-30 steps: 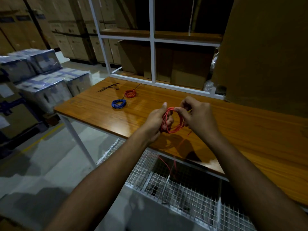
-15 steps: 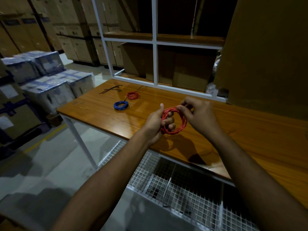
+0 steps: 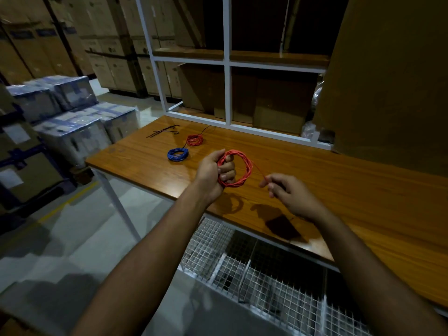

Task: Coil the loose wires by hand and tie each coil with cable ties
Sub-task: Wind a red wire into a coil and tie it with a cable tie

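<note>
Above the front edge of the orange-brown wooden workbench (image 3: 315,180), the left hand (image 3: 213,173) grips a red wire coil (image 3: 244,170) while the right hand (image 3: 288,192) pinches its loose tail, so slackening either hold could let the untied loops spring apart.

Single head view; looks forward and down; hands close; wooden table (image 3: 339,190) beyond.

The left hand (image 3: 213,170) holds a wire coil (image 3: 238,169) above the tabletop (image 3: 339,190); the right hand (image 3: 288,192) is to its right. Two tied coils (image 3: 178,154) (image 3: 194,139) lie far left on the tabletop, cable ties (image 3: 163,131) beyond them. A shelf frame (image 3: 227,93) stands along the far edge.
</note>
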Motion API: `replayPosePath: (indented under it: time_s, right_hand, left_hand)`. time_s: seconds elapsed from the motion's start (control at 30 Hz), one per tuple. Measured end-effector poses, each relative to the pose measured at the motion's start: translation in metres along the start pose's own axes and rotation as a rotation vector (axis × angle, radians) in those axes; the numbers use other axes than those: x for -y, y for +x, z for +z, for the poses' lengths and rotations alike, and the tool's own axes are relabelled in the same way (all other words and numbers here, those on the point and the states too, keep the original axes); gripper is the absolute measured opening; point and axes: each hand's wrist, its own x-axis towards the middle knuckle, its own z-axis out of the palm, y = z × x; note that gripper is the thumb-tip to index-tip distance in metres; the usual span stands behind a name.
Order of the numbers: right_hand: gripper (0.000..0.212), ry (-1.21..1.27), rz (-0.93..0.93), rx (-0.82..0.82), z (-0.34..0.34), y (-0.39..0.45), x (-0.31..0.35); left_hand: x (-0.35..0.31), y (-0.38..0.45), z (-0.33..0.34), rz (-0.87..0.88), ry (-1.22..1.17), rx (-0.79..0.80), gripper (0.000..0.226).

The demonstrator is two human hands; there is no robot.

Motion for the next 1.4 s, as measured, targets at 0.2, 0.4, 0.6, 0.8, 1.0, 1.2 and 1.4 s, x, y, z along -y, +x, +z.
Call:
replayPosePath:
  time_s: [0.2, 0.4, 0.6, 0.8, 1.0, 1.2, 1.4]
  right_hand:
    - [0.014, -0.057, 0.050, -0.170, 0.038, -0.027, 0.002]
    - [0.066, -0.809, -0.034, 0.198, 0.059, -0.047, 0.057]
    - [0.018, -0.701, -0.354, -0.270, 0.030, -0.034, 0.077]
    - [0.016, -0.356, -0.119, -0.407, 0.002, -0.014, 0.061]
    - [0.019, -0.241, -0.049, -0.052, -0.009, -0.013, 0.052]
    - [0.013, -0.572, -0.238, -0.257, -0.013, -0.001, 0.056]
    - [0.022, -0.693, -0.260, -0.171, -0.013, 0.011, 0.046]
  left_hand:
    - [0.000, 0.003, -0.004, 0.013, 0.032, -0.026, 0.038]
    - [0.002, 0.007, 0.009, 0.082, 0.096, -0.087, 0.038]
    - [0.020, 0.001, 0.016, 0.038, 0.210, -0.048, 0.040]
    - [0.038, -0.010, 0.018, 0.002, 0.222, -0.013, 0.038]
    - [0.041, -0.014, 0.014, -0.016, 0.231, 0.017, 0.038]
    - [0.050, -0.020, 0.015, -0.067, 0.279, 0.082, 0.045]
    - [0.050, -0.024, 0.023, -0.091, 0.194, 0.166, 0.054]
